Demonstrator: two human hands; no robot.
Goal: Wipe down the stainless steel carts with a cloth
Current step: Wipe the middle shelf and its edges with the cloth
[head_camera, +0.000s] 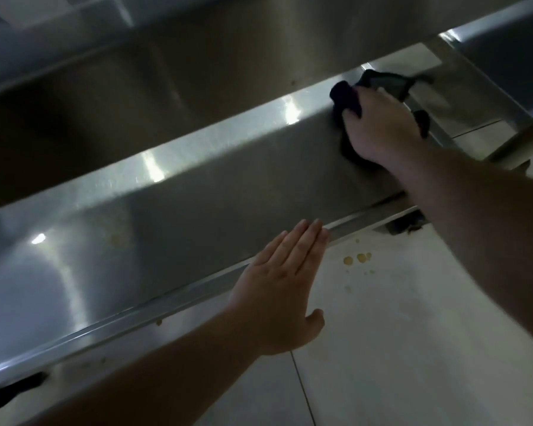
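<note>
Left hand (285,282) is flat, fingers straight and together, thumb sticking out to the side, holding nothing. Its fingertips sit at the lower lip of the cart (197,192), right along the bottom edge of the long steel side panel; can't really tell if the palm is pressing on anything or just hovering over the floor (413,333).

That cart runs diagonally from lower left up to upper right. It's basically a big steel tub, and the part of the inside I can see is just bare dark metal with some light glare along the rim. No stickers, brand marks or writing visible anywhere on it, though the shot is a bit blurry. A few faint yellowish smudges show on the side panel.

Moving right, the pale tiled floor has a little cluster of yellow-brown drips (359,259) just beside the cart's bottom edge, between the two arms.

Further right and up, the right hand (379,130) is curled over a dark cloth (345,98), gripping it and pushing it against the side panel near the top rim, close to the cart's far end. Bits of cloth poke out above and below the hand. Another steel frame (486,84) stands just past it.
</note>
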